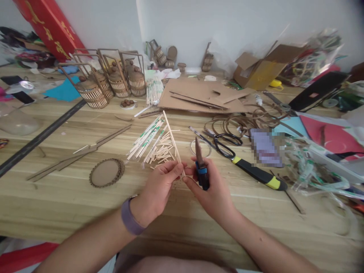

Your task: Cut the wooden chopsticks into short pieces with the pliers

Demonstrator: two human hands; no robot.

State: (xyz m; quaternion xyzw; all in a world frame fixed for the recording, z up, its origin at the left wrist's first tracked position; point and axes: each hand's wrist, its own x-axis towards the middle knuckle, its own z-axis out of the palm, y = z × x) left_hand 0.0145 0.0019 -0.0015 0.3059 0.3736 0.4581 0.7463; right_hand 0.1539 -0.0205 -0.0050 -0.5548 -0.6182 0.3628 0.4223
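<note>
My left hand (167, 175) pinches a pale wooden chopstick (171, 137) near its lower end; the stick slants up and away from me. In my right hand (212, 189) is a pointed knife-like tool (201, 168) with a black and blue handle, its tip upward. My right thumb and fingertips also touch the chopstick's lower end. Just beyond the hands lie short cut stick pieces (163, 151) in a loose heap. Beside them are several wrapped chopsticks (148, 136) with green print. A thin ring (192, 148) rests behind the tool.
Scalloped cardboard discs (106, 172) and cardboard strips (76, 154) lie left. Scissors (223, 146) and a black-and-yellow handled cutter (258, 172) are right. Lantern-like stick baskets (115, 81), flat cardboard (184, 91) and an open box (264, 66) stand behind. Plastic wrappers (318, 170) clutter the far right.
</note>
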